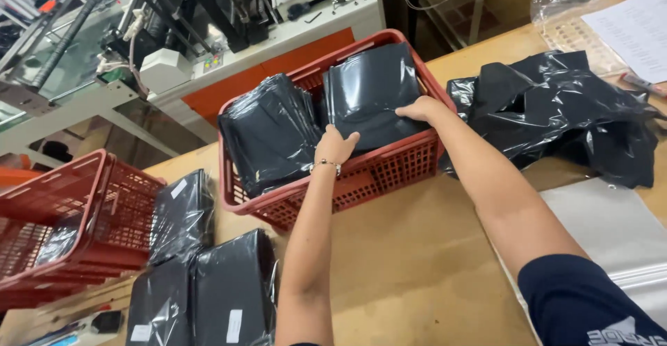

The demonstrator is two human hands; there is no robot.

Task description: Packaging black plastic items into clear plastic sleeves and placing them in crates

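Note:
A red plastic basket [389,172] stands on the wooden table and holds two stacks of black plastic-wrapped packs. My left hand [334,146] reaches into the basket and grips the near left edge of the right-hand stack [372,89]. My right hand [419,110] rests on the same stack's near right corner, fingers curled on it. The left-hand stack [267,130] lies tilted beside it, untouched.
More black wrapped packs [208,283] lie at the table's near left. A second red basket [62,214] stands at far left. Crumpled black plastic [556,110] lies to the right, with papers [636,30] behind and a grey sheet [611,235]. A machine [229,26] stands beyond the table.

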